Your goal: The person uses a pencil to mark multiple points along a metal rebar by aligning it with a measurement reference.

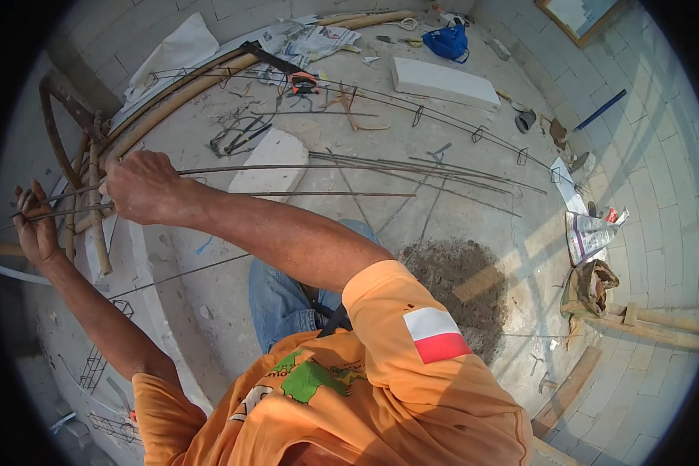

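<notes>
Two long thin steel rebar rods (338,194) run from the far left towards the middle. My right hand (143,186) is closed in a fist around them at the left. Further left, my left hand (36,224) has its fingers curled about the same rods, thumb and fingertips raised. Beneath the rods lies a white block (274,157) on the concrete floor. More loose rods (472,177) lie on the floor to the right of the block. Beyond them stretches a narrow rebar frame with wire stirrups (419,115). Nippers with dark handles (247,137) lie just behind the block.
Bamboo poles (169,105) and wooden trestle legs (96,233) stand near my hands. A handsaw (279,61) rests at the back, left of a long white block (442,84) and a blue bag (447,41). Damp sand (457,285) covers floor at the right. Rebar cages (96,364) lie lower left.
</notes>
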